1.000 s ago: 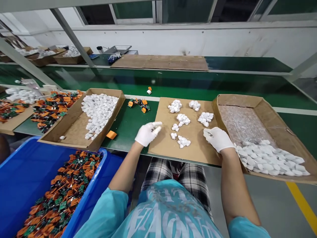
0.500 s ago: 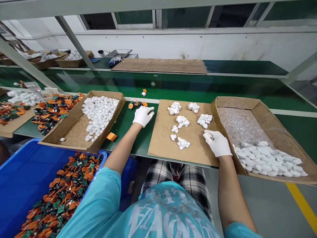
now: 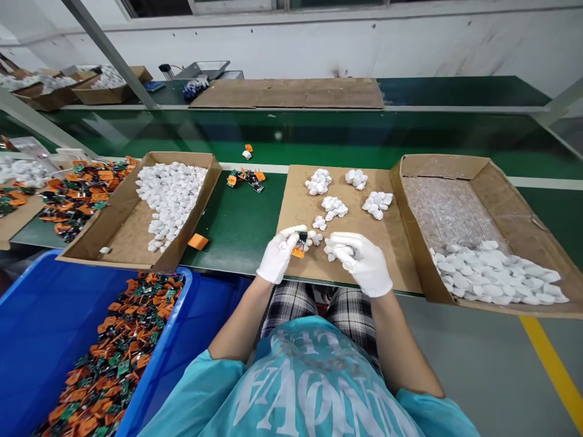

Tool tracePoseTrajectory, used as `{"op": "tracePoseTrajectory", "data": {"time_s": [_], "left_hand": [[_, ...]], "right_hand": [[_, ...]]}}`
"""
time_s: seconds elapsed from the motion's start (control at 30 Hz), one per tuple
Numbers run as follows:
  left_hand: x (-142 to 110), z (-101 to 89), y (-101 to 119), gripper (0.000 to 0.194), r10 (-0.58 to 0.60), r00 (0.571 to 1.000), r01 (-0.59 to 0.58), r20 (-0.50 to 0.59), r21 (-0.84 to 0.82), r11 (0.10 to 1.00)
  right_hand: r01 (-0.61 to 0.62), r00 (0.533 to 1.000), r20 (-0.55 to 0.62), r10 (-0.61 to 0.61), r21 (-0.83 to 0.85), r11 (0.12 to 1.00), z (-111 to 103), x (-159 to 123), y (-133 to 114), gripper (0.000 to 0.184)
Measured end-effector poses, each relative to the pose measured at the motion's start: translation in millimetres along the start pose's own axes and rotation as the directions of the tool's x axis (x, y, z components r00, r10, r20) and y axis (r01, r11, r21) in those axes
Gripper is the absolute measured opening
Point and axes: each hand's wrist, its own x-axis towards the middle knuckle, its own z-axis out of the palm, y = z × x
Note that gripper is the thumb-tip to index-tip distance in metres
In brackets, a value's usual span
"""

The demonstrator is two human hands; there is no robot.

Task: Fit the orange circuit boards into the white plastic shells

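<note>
My left hand (image 3: 279, 256), in a white glove, pinches a small circuit board with an orange tab (image 3: 299, 247) over the near part of the cardboard sheet (image 3: 373, 255). My gloved right hand (image 3: 363, 262) is just to its right, fingers drawn together. What those fingers hold, if anything, blends with the white glove. Small white plastic pieces (image 3: 331, 249) lie partly hidden under the right fingertips. Farther back on the sheet sit several heaps of white pieces (image 3: 334, 207). A few orange-tabbed boards (image 3: 246, 177) rest on the green table beyond my left hand.
On the left is a cardboard tray (image 3: 127, 233) of white pieces, beside a pile of orange-tabbed boards (image 3: 86, 194). A blue bin (image 3: 182, 291) below holds many more. To the right stands another cardboard tray (image 3: 412, 243). An orange block (image 3: 198, 241) lies near the table edge.
My left hand has come back from beside the loose boards, toward me and right, with a board now in its fingers. My right hand has moved left toward it. The view has tilted downward.
</note>
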Motion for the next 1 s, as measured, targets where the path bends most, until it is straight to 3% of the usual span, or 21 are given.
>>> {"op": "tracePoseTrajectory", "data": {"time_s": [0.07, 0.13, 0.3, 0.37, 0.43, 0.5, 0.57, 0.7, 0.83, 1.0], "left_hand": [[-3.1, 6.7, -1.8, 0.047, 0.011, 1.000, -0.012, 0.006, 0.020, 1.000], [-5.9, 12.5, -2.3, 0.041, 0.029, 1.000, -0.028, -0.009, 0.058, 0.998], [-11.4, 22.7, -3.1, 0.041, 0.039, 0.989, -0.034, -0.143, 0.040, 0.999], [-13.9, 23.2, -2.2, 0.043, -0.014, 0.993, 0.009, -0.121, -0.045, 0.999], [-17.1, 21.5, 0.4, 0.047, -0.112, 0.994, 0.108, -0.016, -0.149, 0.983], [-20.5, 18.8, 4.0, 0.050, -0.199, 0.975, 0.217, 0.099, -0.229, 0.949], [-23.2, 16.6, 7.2, 0.049, -0.235, 0.961, 0.267, 0.145, -0.272, 0.924], [-24.9, 15.8, 8.7, 0.044, -0.250, 0.958, 0.282, 0.140, -0.321, 0.904], [-24.0, 17.0, 6.1, 0.042, -0.223, 0.973, 0.231, 0.063, -0.344, 0.910], [-26.6, 21.3, 4.8, 0.048, -0.155, 0.987, 0.158, 0.037, -0.338, 0.928]], "right_hand": [[0.051, 0.998, 0.034, -0.050, -0.013, 0.999, 14.2, -2.9, -9.4, 0.017], [0.098, 0.995, -0.002, -0.098, -0.063, 0.993, 24.7, -2.8, -13.4, 0.016], [0.300, 0.949, -0.050, -0.312, -0.170, 0.939, 35.4, 4.8, -9.8, 0.015], [0.369, 0.917, -0.067, -0.394, -0.240, 0.898, 35.3, 6.6, -6.8, 0.012], [0.384, 0.897, -0.114, -0.427, -0.276, 0.881, 34.0, 6.3, -3.7, 0.011], [0.387, 0.889, -0.142, -0.435, -0.272, 0.881, 32.6, 4.4, -1.3, 0.011], [0.398, 0.885, -0.154, -0.440, -0.244, 0.885, 31.8, 1.8, -0.1, 0.010], [0.374, 0.896, -0.164, -0.413, -0.223, 0.900, 32.2, -0.9, -2.1, 0.009], [0.372, 0.917, -0.098, -0.386, -0.135, 0.918, 33.0, -0.5, -6.8, 0.014], [0.140, 0.990, -0.058, -0.131, 0.193, 0.971, 36.9, -3.5, -8.1, 0.016]]}}
